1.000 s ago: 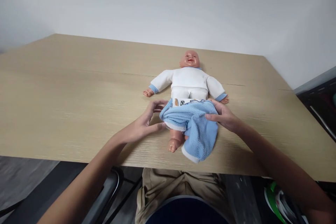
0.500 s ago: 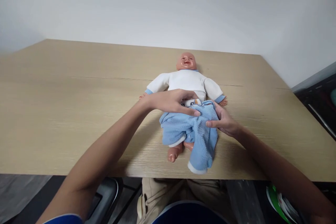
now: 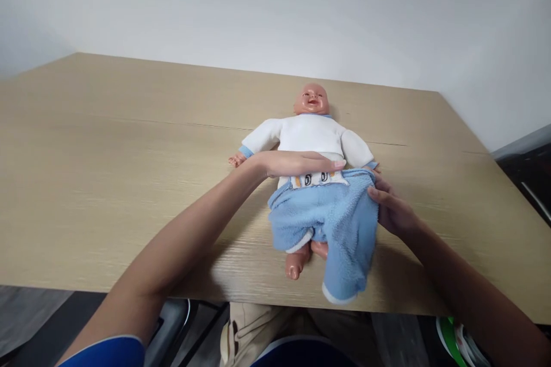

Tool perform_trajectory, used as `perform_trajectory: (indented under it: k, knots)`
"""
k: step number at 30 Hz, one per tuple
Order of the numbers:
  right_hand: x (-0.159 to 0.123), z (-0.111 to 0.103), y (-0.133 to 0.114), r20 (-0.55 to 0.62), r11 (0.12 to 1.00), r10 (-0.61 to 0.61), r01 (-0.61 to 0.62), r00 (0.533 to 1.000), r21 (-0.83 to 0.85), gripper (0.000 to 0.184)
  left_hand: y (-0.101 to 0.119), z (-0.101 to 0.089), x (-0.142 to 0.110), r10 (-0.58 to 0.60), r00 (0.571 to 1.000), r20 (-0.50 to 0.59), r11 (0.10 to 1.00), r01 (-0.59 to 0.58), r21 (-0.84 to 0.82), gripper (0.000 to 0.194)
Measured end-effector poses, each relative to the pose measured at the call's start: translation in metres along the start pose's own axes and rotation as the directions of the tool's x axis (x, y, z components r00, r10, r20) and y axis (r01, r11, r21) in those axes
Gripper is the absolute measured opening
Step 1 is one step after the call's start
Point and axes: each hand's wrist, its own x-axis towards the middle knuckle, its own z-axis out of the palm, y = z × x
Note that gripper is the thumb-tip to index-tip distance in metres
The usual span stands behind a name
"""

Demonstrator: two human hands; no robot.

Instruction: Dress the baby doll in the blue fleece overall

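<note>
A baby doll (image 3: 313,132) in a white top with blue cuffs lies on its back, head away from me. Light blue fleece pants (image 3: 318,212) with white hems cover its hips; one foot and part of the other leg show below the left leg opening, while the right pant leg hangs loose. My left hand (image 3: 305,164) lies flat across the doll's belly, fingers stretched out, just above a white patch with printed eyes at the pants' front. With thumb and fingers, my right hand (image 3: 390,203) grips the right side of the waistband.
The doll rests on a wide wooden table (image 3: 129,183) with a wall (image 3: 275,11) behind it. Below the front edge is a grey and black object (image 3: 172,327) at left. A green and white item (image 3: 451,338) sits at lower right, and dark furniture (image 3: 529,178) stands at right.
My left hand has let go of the pants' front and flattened over the belly. My right hand has pulled the waistband outward to the right, so the printed patch shows more.
</note>
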Motion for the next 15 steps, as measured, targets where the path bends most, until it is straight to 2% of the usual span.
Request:
perform_trajectory:
  k: [1,3,6,8,11,15]
  knots:
    - [-0.001,0.002,0.0,-0.01,1.0,-0.008,0.008,1.0,0.004,0.051,0.001,0.0,0.0,-0.015,1.0,0.01,1.0,0.015,0.0,0.055]
    - [-0.001,0.005,0.0,0.0,1.0,-0.016,0.016,1.0,-0.018,0.052,0.002,0.001,0.0,-0.011,0.994,0.105,0.999,0.014,-0.029,0.053]
    - [0.0,0.009,-0.001,0.047,0.99,-0.03,0.036,0.998,-0.134,0.047,0.002,0.003,-0.001,0.053,0.977,0.206,0.991,-0.026,-0.135,0.047]
    - [0.001,0.011,-0.002,0.071,0.977,-0.041,0.055,0.997,-0.205,0.044,0.001,0.006,0.0,0.121,0.978,0.169,0.977,-0.087,-0.194,0.043]
    - [0.002,0.013,-0.005,0.072,0.974,-0.044,0.059,0.996,-0.219,0.045,-0.002,0.011,0.003,0.196,0.979,0.064,0.961,-0.178,-0.213,0.043]
    - [0.003,0.013,-0.008,-0.004,0.991,-0.041,0.04,0.999,-0.131,0.049,-0.002,0.017,0.007,0.186,0.982,0.031,0.97,-0.178,-0.167,0.052]
